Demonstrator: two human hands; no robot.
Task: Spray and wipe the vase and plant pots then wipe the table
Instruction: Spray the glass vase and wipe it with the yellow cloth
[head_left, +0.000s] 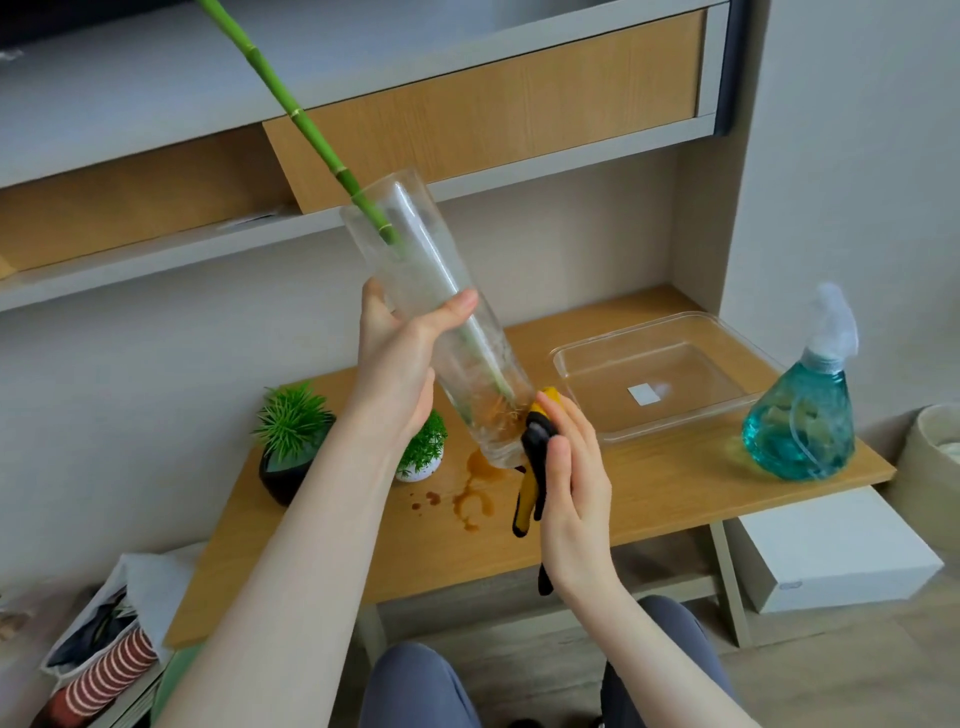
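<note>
Left hand (397, 358) wrapped round the middle of the clear glass vase (436, 322), thumb across the front, fingers behind; firm closed grip. Vase lifted off the surface (649, 483), tilted with mouth up-left and base down-right, just above brown spill stains (475, 493). Green bamboo stalk (291, 104) running out of the mouth toward top left, roots visible near the base. Right hand (569, 467) curled round a yellow-and-black cloth (532, 467), pressed against the vase base; loose end hanging down past the wrist. Closed grip on the cloth.

Dark pot with spiky green plant (291, 447) at left rear of the surface, partly behind the left forearm. Small white pot with green plant (423, 454) just beside it, near the stains. Clear plastic tray (660, 374) at right rear, white label on its floor. Teal spray bottle (802, 415) upright near the right edge, untouched. White box (831, 551) on the floor under the right end. Striped cups (106, 675) in a bag at lower left.
</note>
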